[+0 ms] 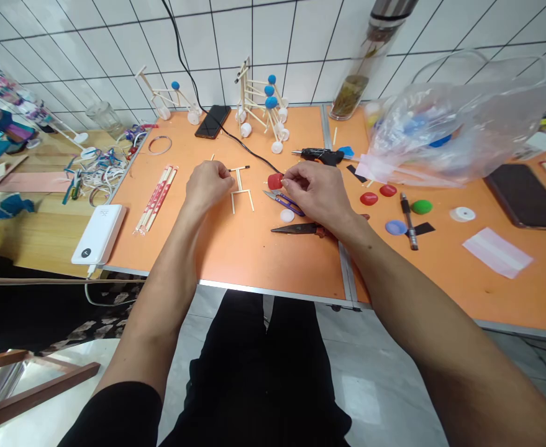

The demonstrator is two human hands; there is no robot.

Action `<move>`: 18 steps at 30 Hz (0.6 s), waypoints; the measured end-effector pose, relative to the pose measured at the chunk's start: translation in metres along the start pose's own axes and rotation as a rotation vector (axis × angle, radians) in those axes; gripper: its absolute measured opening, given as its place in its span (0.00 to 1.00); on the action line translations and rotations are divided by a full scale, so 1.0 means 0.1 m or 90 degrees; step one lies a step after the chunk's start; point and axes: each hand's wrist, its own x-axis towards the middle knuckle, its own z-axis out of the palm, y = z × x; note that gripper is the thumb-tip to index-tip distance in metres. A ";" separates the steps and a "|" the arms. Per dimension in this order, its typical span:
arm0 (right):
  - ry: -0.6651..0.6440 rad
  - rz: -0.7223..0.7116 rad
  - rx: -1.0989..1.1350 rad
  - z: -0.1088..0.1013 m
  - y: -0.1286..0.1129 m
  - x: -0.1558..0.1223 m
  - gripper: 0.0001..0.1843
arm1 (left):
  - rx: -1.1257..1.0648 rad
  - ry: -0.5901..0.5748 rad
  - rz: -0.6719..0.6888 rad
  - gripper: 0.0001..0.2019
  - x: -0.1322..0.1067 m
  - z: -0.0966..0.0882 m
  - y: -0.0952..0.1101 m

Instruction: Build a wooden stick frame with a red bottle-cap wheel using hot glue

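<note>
My left hand [210, 185] is closed in a pinch on a small frame of glued wooden sticks [242, 189] that lies on the orange table [263, 261]. My right hand [312, 192] is closed, its fingertips holding a red bottle cap [275, 181] just right of the stick frame. Under the right hand lie small purple-handled snips [277, 200], a white cap [287, 215] and a dark pair of scissors [300, 229].
A black glue gun [319, 155] and its cable lie behind my hands. Stick models with blue balls [263, 105], a phone [212, 121], wrapped chopsticks [155, 197], a white power bank [99, 233], coloured caps [379, 195], a craft knife [407, 220] and a plastic bag [450, 133] surround them.
</note>
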 end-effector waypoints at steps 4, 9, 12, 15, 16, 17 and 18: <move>-0.016 0.016 0.007 0.01 0.00 0.00 0.05 | 0.044 -0.044 -0.020 0.11 -0.02 0.10 0.01; -0.027 0.037 0.015 0.04 -0.02 0.00 0.05 | 0.035 -0.068 -0.010 0.14 -0.01 0.22 -0.02; -0.029 0.060 0.048 0.03 -0.07 0.00 0.04 | 0.046 -0.082 0.003 0.15 -0.01 0.25 -0.03; -0.038 0.117 0.101 0.01 -0.12 0.00 0.04 | 0.033 -0.064 0.027 0.16 -0.01 0.24 -0.03; -0.040 0.136 0.117 0.00 -0.14 0.01 0.04 | 0.020 -0.043 0.036 0.16 -0.01 0.24 -0.03; -0.042 0.153 0.133 0.00 -0.15 0.01 0.04 | 0.003 -0.019 0.046 0.15 0.00 0.23 -0.03; -0.043 0.168 0.149 -0.01 -0.16 0.01 0.04 | -0.020 0.004 0.055 0.14 0.01 0.22 -0.03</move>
